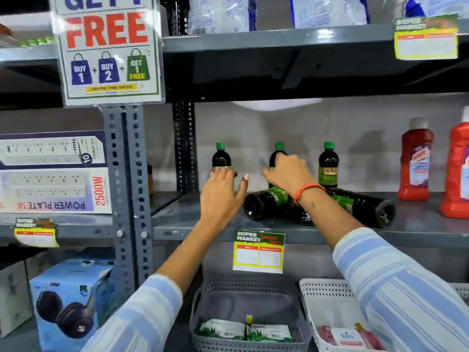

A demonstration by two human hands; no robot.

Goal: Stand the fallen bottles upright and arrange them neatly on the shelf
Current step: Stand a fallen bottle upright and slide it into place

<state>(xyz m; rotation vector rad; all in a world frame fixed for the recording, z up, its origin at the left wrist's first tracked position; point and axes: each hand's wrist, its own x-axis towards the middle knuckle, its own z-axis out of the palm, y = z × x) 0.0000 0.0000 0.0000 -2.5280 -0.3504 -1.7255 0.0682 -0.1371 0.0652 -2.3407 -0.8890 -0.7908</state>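
Observation:
Three dark bottles with green caps stand upright at the back of the grey shelf [177, 224]: a left bottle [221, 158], a middle bottle [276, 152] and a right bottle [328, 166]. In front of them, fallen bottles lie on their sides: one [266, 203] with its base toward me, one [365, 208] farther right, and a third [303, 215] mostly hidden under my right wrist. My left hand [222, 196] is spread, thumb apart, with its fingertips at the left bottle's label. My right hand [289, 174] curls around the body of the middle bottle.
Red cleaner bottles [415, 161] stand at the shelf's right end. A steel upright [127, 174] and power-strip boxes [53, 171] lie to the left. A promo sign [106, 47] hangs above. Below are a grey basket [203, 301], a white basket [312, 298] and a price tag [258, 250].

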